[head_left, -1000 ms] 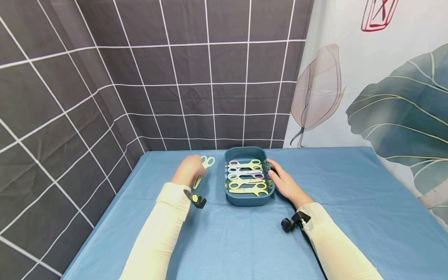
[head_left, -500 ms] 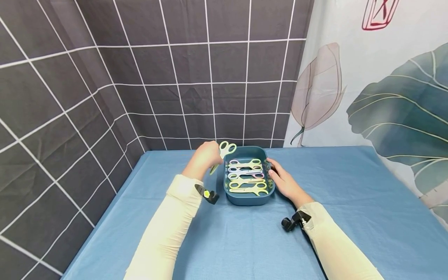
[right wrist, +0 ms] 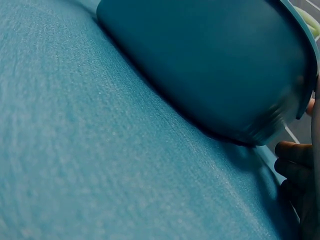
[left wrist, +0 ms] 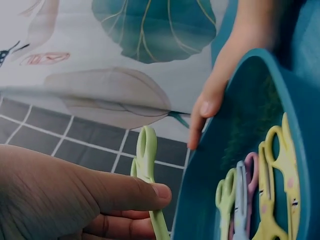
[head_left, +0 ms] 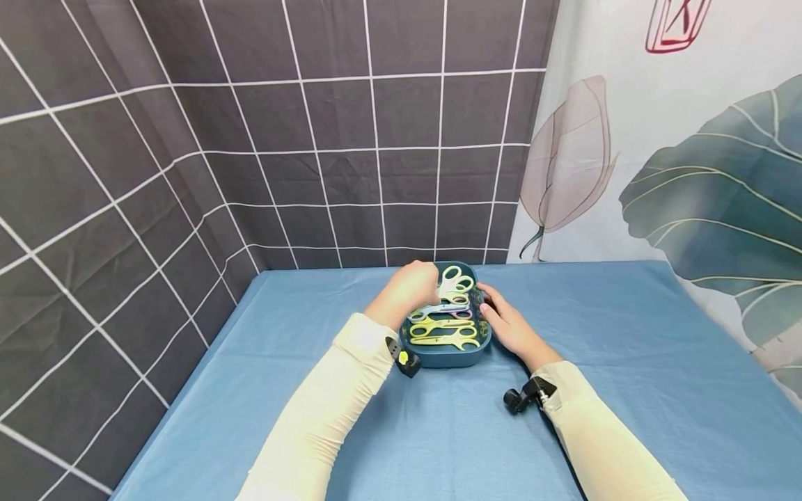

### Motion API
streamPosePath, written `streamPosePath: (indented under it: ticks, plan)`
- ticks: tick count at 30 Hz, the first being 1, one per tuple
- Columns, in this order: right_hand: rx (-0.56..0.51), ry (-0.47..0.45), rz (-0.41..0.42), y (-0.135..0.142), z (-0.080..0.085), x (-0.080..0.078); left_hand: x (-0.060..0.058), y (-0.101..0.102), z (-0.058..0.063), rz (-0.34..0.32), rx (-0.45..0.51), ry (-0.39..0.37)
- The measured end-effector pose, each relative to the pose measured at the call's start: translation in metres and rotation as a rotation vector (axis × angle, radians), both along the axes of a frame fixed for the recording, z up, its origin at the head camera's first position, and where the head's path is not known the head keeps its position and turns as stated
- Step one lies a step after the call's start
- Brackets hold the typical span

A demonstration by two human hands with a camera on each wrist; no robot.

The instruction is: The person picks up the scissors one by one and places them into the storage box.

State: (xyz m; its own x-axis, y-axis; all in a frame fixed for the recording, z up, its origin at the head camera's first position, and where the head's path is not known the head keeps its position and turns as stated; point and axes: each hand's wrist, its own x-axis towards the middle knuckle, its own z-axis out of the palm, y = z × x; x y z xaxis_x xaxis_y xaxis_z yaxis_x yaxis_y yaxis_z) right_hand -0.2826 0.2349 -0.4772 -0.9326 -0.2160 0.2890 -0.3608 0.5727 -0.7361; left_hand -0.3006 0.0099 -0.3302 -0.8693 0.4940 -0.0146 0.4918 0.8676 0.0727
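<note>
A pair of pale green scissors point(head_left: 455, 280) is pinched between the thumb and fingers of my left hand point(head_left: 415, 284), above the far part of a teal box point(head_left: 446, 359). In the left wrist view the handle of these scissors point(left wrist: 146, 152) points up, clear of the box wall. Inside the box several small scissors lie in a row: yellow scissors point(head_left: 460, 339) nearest me, more yellow ones behind, then lilac-blue scissors point(head_left: 432, 311). My right hand point(head_left: 515, 335) rests along the box's right side, thumb at the rim. My left fingers partly hide the box's far left.
A blue cloth point(head_left: 601, 334) covers the table around the box. Behind stands a dark grey curtain point(head_left: 338, 181) with white grid lines, and a white leaf-print cloth point(head_left: 570, 42) hangs at the right. A black cable point(head_left: 564, 456) runs along the right sleeve.
My left hand has carried the green scissors rightward from the cloth left of the box, lifting them and bringing them over the box. My right hand and the box have stayed in place.
</note>
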Motion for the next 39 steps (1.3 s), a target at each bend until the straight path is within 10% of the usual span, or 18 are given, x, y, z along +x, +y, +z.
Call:
streamPosePath:
  ticks: [39]
  plan:
    - [0.010, 0.007, -0.005, 0.001, -0.002, 0.000, -0.008, 0.012, -0.062, -0.126, -0.129, -0.118]
